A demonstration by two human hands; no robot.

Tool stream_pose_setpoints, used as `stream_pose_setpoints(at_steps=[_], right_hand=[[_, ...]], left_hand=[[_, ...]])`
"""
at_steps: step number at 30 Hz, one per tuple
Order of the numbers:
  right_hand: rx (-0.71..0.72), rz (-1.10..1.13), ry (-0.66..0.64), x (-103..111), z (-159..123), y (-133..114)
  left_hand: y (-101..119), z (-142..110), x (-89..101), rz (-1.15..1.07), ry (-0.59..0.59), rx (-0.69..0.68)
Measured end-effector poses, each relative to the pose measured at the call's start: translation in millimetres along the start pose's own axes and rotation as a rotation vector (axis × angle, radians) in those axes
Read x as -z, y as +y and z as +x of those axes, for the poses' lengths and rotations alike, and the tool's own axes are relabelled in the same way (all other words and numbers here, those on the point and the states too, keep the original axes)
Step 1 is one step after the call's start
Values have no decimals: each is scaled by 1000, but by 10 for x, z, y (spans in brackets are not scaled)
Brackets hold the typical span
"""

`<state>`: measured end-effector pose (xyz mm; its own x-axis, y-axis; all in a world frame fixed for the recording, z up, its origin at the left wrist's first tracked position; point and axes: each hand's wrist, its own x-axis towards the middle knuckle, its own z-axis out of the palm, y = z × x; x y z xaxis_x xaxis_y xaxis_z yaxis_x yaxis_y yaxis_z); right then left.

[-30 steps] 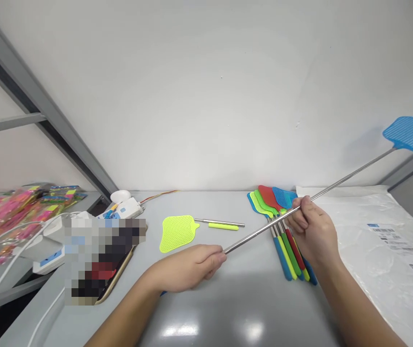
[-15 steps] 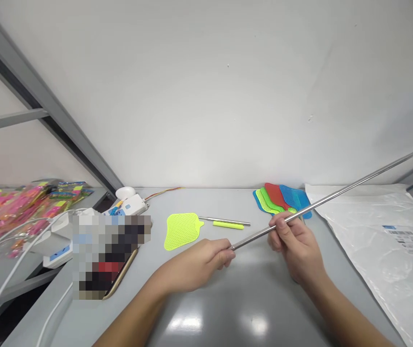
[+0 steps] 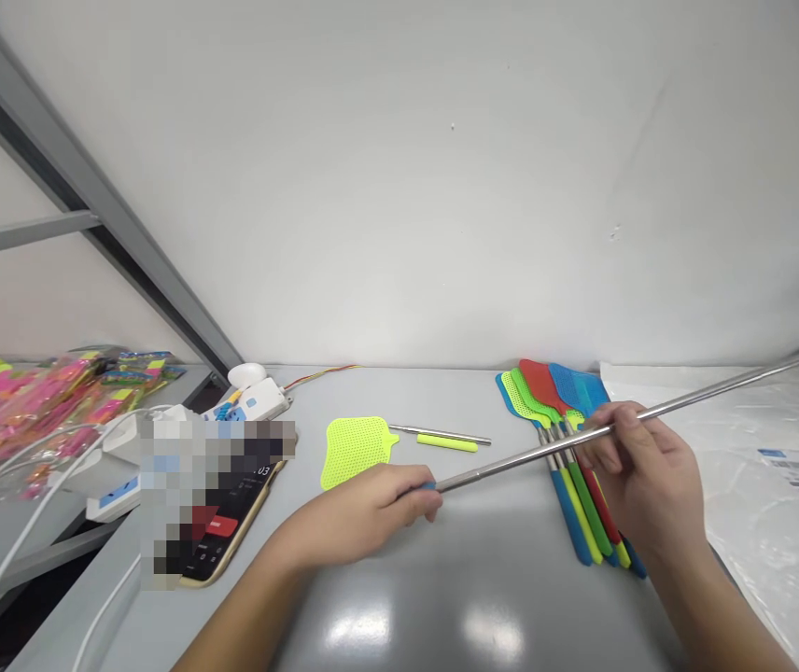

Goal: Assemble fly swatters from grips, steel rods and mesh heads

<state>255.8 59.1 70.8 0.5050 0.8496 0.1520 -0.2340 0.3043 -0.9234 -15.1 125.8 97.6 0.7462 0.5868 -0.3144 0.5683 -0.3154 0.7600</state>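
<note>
A long silver telescopic rod (image 3: 518,460) slants up to the right and runs out of the frame. My left hand (image 3: 371,513) is closed around its near end, where a bit of blue shows at the fingers. Farther along, my right hand (image 3: 658,476) pinches the rod between thumb and fingers. Behind my left hand lies a yellow-green fly swatter head (image 3: 356,450), with a thin metal rod (image 3: 452,435) and a yellow-green handle sleeve (image 3: 447,443) beside it. Several colourful fly swatters (image 3: 539,387) are fanned out under the rod, partly covered by my right hand.
A white plastic mailing bag (image 3: 742,439) covers the table's right side. On the left are a phone (image 3: 231,523), partly blurred out, power strips (image 3: 259,399) and white cables (image 3: 28,523). Packaged pink items (image 3: 42,401) lie beyond a metal frame. A wall stands behind.
My right hand has moved right along the rod, away from my left hand. The rod's far end has dipped. The handles of the piled fly swatters now show.
</note>
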Motion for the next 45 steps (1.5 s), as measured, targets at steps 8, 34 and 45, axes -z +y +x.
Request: stream_pose_setpoints(at_steps=[8,34,45], right_hand=[[40,79,100,-9,92,-33],[-175,-206,-443,-338,-320,326],[-13,189,-26,-112,37,85]], left_hand=[[-78,-4,78,7,29,-17],[73,73,-170,-185,21,-43],[-86,58,36,-53,-72,-35]])
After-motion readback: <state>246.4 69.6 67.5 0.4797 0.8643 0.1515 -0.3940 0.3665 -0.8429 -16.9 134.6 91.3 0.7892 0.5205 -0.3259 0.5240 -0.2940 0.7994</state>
